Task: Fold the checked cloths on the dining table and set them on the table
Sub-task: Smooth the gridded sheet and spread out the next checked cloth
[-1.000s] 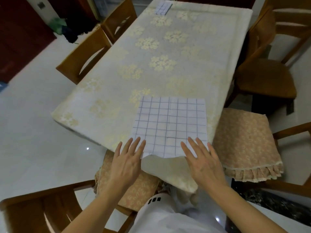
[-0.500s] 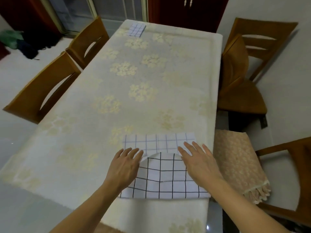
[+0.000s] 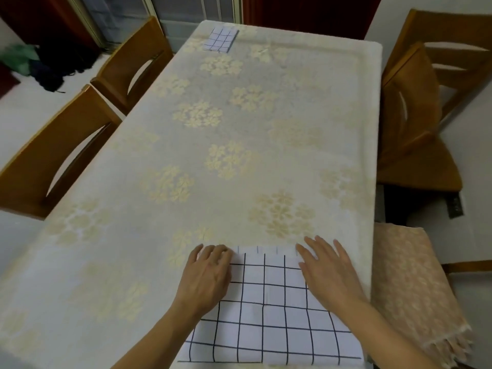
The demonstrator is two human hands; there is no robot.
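Note:
A white checked cloth point(image 3: 269, 310) with dark grid lines lies folded in half at the near edge of the dining table point(image 3: 239, 145). A thin strip of its lower layer shows at the far edge. My left hand point(image 3: 206, 275) rests on the cloth's far left corner, fingers curled down on it. My right hand point(image 3: 328, 270) lies flat with fingers spread on the far right corner. A second checked cloth point(image 3: 221, 39), folded small, sits at the far end of the table.
A cream floral tablecloth covers the table. Two wooden chairs point(image 3: 61, 155) stand along the left side and two wooden chairs point(image 3: 420, 123) on the right. A patterned fringed seat cushion point(image 3: 415, 288) is at the near right.
Both hands carried the cloth's near edge forward over itself to the far edge, completing the fold. The view moved closer over the table.

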